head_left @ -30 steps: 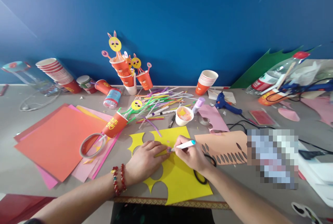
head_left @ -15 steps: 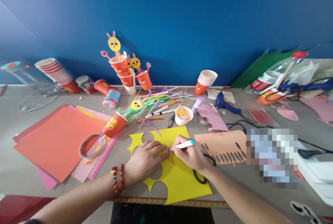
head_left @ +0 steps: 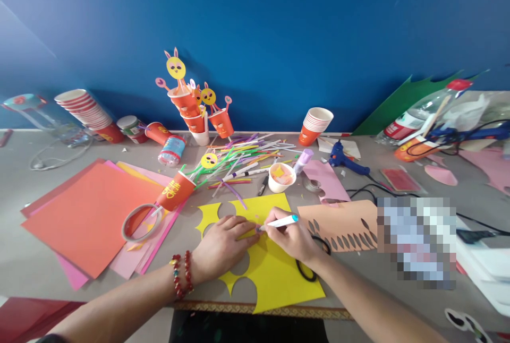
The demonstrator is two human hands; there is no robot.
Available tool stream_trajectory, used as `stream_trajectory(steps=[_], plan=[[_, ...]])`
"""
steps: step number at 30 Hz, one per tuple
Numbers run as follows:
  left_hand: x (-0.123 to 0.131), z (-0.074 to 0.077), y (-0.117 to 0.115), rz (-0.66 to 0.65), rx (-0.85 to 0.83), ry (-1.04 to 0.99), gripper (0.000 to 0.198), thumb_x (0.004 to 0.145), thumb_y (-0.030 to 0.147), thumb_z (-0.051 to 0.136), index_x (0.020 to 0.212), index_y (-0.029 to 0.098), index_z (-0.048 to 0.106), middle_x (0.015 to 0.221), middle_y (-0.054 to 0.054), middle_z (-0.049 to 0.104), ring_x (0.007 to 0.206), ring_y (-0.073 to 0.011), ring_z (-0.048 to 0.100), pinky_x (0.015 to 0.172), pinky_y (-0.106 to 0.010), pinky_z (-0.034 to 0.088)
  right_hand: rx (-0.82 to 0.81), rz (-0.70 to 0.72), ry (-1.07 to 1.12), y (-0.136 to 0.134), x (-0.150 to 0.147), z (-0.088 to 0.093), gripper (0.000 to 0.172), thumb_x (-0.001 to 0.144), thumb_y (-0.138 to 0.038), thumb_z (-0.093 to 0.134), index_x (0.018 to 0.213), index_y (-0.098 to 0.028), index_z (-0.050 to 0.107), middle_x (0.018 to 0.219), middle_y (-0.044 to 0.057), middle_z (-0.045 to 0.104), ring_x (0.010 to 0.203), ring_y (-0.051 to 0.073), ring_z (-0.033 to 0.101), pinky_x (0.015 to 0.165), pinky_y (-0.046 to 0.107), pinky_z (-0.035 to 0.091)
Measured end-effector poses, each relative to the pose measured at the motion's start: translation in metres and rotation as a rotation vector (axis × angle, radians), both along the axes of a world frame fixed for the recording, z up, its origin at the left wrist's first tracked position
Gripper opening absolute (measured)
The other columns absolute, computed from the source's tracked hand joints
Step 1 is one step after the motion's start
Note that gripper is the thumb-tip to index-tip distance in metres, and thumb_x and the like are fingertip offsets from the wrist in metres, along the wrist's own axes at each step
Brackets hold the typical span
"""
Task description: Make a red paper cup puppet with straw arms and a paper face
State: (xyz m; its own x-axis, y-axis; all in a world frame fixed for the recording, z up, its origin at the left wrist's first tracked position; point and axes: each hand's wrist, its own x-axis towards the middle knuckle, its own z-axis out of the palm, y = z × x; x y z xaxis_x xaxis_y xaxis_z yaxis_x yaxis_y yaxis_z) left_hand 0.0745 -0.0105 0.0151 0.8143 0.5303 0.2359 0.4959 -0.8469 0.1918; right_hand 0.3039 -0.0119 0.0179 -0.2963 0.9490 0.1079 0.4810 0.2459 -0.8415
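One white marker (head_left: 282,222), pinched in the right hand (head_left: 294,238) over one yellow sheet (head_left: 287,276), slants nearly crosswise, tip left, teal end right; the left hand (head_left: 223,246) rests there, its grip I can't tell.

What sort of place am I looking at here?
Probably a paper-craft workspace, perhaps a classroom or studio; I can't tell which. On the table are a yellow sheet with rounded cut-outs, a blue glue gun, and orange cups with yellow rabbit-like faces standing out of them.
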Motion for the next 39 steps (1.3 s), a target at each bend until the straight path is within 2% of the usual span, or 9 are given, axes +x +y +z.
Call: stream_trajectory(steps=[21, 39], plan=[[0.0002, 0.0007, 0.0001, 0.006, 0.002, -0.009, 0.032, 0.093, 0.017, 0.053, 0.123, 0.024, 0.063, 0.128, -0.006, 0.066, 0.114, -0.0255, 0.058, 0.093, -0.042, 0.052, 0.008, 0.014, 0.004, 0.0005, 0.0009, -0.0021, 0.017, 0.089, -0.023, 0.053, 0.072, -0.023, 0.052, 0.063, -0.003, 0.06, 0.058, 0.014, 0.056, 0.054, 0.022, 0.038], [0.0002, -0.0006, -0.0002, 0.007, -0.001, -0.003, 0.032, 0.093, 0.016, 0.053, 0.123, 0.024, 0.063, 0.13, -0.005, 0.066, 0.114, -0.0266, 0.059, 0.091, -0.044, 0.054, 0.02, 0.02, -0.01, 0.0007, 0.0013, -0.0045, 0.018, 0.089, -0.023, 0.052, 0.071, -0.023, 0.049, 0.061, -0.004, 0.056, 0.056, 0.013, 0.053, 0.051, 0.022, 0.035]])
